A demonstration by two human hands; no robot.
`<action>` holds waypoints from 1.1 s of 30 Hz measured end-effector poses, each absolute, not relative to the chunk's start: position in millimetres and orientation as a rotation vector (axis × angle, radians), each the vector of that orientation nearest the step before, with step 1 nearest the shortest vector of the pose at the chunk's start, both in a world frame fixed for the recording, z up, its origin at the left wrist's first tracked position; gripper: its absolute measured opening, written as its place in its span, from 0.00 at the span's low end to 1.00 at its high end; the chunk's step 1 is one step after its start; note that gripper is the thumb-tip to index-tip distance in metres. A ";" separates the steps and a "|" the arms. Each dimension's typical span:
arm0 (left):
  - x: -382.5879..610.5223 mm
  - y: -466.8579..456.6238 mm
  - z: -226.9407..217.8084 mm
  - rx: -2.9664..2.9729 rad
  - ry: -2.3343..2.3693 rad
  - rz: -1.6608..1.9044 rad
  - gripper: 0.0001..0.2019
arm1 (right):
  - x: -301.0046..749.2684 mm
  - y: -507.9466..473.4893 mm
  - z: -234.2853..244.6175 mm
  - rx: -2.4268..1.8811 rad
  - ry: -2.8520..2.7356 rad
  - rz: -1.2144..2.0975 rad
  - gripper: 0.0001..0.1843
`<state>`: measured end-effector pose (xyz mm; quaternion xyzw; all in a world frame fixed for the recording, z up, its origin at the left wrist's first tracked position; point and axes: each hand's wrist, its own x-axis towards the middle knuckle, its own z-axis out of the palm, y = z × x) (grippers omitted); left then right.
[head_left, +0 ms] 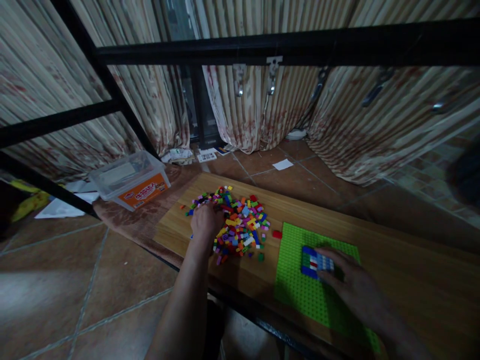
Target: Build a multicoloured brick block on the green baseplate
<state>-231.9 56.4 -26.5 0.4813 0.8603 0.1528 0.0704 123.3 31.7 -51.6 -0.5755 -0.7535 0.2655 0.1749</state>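
Note:
On a bright green baseplate (300, 285) sits a small build of toy building bricks (309, 262) in dark blue, green, red, white and light blue. My right hand (352, 285) grips its light-blue end between thumb and fingers. At the left, my left hand (206, 220) reaches into a heap of loose, many-coloured toy bricks (240, 225). Its fingers are curled at the heap's left side, and what lies between them is hidden. One red brick (277, 234) lies apart, between the heap and the baseplate.
All this stands on a long wooden board (322, 210). A clear plastic box (131, 177) with an orange label stands left, on brown cloth (123, 220). A black metal frame (262, 50) and striped curtains (247, 110) rise behind. Paper (283, 164) lies on the tiled floor.

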 end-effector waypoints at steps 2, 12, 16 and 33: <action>-232.0 55.8 -29.3 1.439 2.605 0.388 0.16 | 123.0 32.2 -50.6 -1.654 -2.130 0.744 0.21; -230.2 59.1 -28.9 1.363 2.539 0.498 0.11 | 122.9 33.0 -51.1 -1.664 -2.104 0.654 0.21; -235.4 58.4 -21.4 1.306 2.450 0.703 0.10 | 120.5 29.9 -44.3 -1.647 -2.044 0.659 0.22; -132.1 54.3 -12.2 1.032 1.184 1.128 0.11 | 79.1 18.4 -25.6 -1.354 -1.880 0.632 0.14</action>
